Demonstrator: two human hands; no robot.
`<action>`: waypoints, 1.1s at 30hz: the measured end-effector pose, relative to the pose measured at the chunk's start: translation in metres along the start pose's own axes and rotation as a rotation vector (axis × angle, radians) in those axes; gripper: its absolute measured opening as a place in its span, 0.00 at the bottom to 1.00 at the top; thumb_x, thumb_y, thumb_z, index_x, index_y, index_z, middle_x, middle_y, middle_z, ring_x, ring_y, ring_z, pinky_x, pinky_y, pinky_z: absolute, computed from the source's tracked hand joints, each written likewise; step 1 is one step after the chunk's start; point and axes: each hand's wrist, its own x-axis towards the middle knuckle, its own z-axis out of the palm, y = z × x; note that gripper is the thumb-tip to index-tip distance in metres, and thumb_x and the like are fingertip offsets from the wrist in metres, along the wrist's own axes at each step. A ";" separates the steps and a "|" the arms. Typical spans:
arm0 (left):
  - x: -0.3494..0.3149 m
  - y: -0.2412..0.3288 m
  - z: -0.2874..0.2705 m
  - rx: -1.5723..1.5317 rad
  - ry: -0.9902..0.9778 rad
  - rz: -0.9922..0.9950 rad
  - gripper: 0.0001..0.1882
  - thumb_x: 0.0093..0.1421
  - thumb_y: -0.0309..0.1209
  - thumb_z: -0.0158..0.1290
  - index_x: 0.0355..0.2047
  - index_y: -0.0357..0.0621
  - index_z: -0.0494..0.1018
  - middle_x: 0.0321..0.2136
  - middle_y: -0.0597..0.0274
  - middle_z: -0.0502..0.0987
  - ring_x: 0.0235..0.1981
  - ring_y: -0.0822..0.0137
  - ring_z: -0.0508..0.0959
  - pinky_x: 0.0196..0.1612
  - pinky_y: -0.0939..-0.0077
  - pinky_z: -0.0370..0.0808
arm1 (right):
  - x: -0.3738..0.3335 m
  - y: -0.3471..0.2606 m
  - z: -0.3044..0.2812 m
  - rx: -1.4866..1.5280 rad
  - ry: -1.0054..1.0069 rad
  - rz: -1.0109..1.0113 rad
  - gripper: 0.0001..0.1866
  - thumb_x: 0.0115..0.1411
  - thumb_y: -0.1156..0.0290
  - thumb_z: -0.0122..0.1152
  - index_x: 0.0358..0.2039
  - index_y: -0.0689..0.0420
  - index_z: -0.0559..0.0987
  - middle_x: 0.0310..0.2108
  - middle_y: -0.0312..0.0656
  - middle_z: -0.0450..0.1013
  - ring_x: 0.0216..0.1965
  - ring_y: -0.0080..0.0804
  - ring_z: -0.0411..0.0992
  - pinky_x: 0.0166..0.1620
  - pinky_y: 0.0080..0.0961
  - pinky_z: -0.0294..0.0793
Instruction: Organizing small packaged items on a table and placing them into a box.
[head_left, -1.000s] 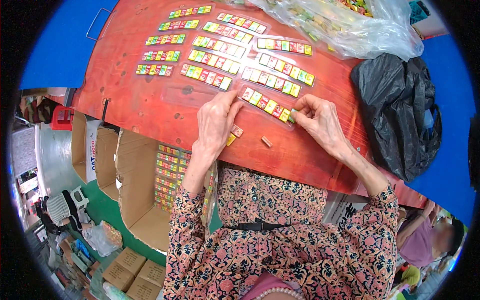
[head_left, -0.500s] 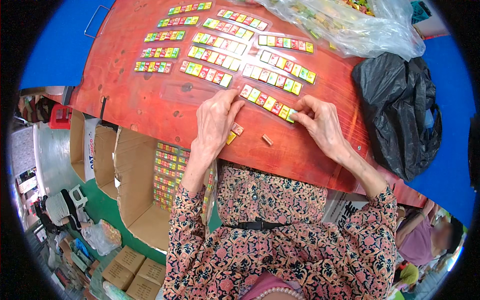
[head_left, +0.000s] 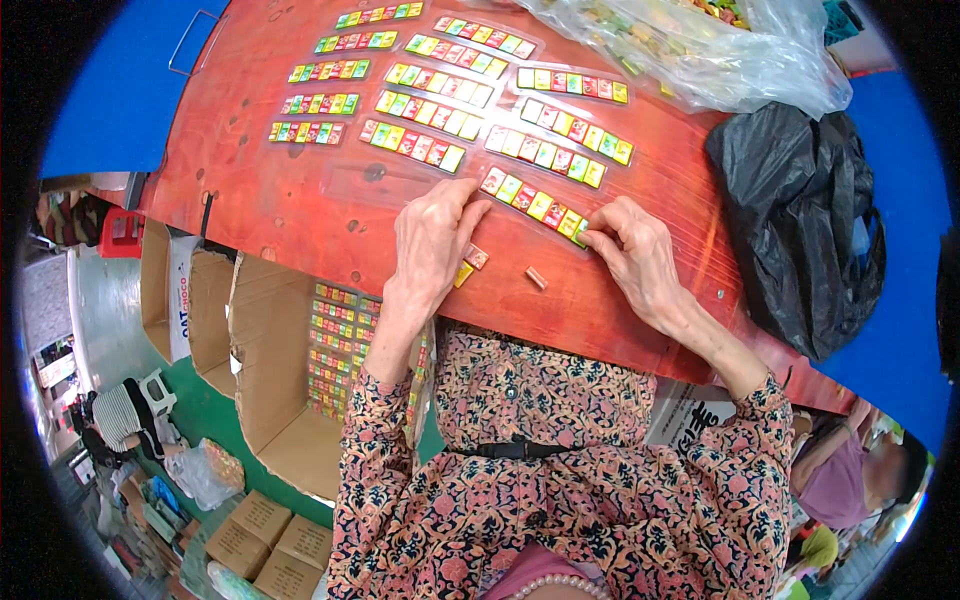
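Note:
In front of me lies a clear plastic tray (head_left: pixel 534 206) with a row of small red, yellow and green wrapped pieces, slanting down to the right. My left hand (head_left: pixel 432 240) is closed at its left end, thumb and forefinger pinching the edge. At the other end my right hand (head_left: pixel 640 258) has its thumb and forefinger together on the tray's corner, beside the last green piece. A loose brown piece (head_left: pixel 536 278) lies nearer to me, between the hands. Next to my left hand are a reddish piece (head_left: pixel 477 258) and a yellow piece (head_left: pixel 462 274), partly covered by it.
Several similar filled trays (head_left: pixel 412 146) lie in columns on the red table (head_left: pixel 270 200). A clear plastic bag (head_left: pixel 690 60) of coloured pieces sits far right, with a black bag (head_left: pixel 800 230) below it. An open cardboard box (head_left: pixel 270 370) holding filled trays stands at lower left.
My right hand has shifted slightly, its fingers drawn closer together at the tray's right end. The left hand and tray stay nearly where they were.

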 end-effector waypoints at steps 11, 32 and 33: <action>-0.003 -0.004 -0.020 -0.556 0.030 -0.429 0.10 0.58 0.29 0.54 0.36 0.35 0.75 0.25 0.57 0.77 0.20 0.69 0.75 0.24 0.80 0.71 | -0.006 0.002 -0.014 0.011 0.011 -0.099 0.08 0.50 0.76 0.63 0.29 0.62 0.74 0.26 0.45 0.68 0.27 0.41 0.70 0.30 0.32 0.68; -0.067 -0.021 -0.063 -1.423 0.292 -0.699 0.11 0.62 0.31 0.49 0.40 0.35 0.72 0.26 0.57 0.77 0.19 0.76 0.70 0.16 0.88 0.62 | -0.011 -0.043 0.025 -0.062 -0.199 -0.307 0.14 0.49 0.73 0.63 0.35 0.60 0.71 0.28 0.46 0.65 0.30 0.44 0.69 0.31 0.35 0.72; -0.074 -0.026 -0.064 -1.349 0.311 -0.700 0.12 0.63 0.32 0.48 0.40 0.35 0.72 0.26 0.57 0.77 0.18 0.77 0.70 0.16 0.88 0.62 | -0.012 -0.041 0.025 -0.060 -0.189 -0.283 0.13 0.49 0.75 0.63 0.36 0.59 0.71 0.28 0.46 0.65 0.30 0.44 0.70 0.31 0.35 0.72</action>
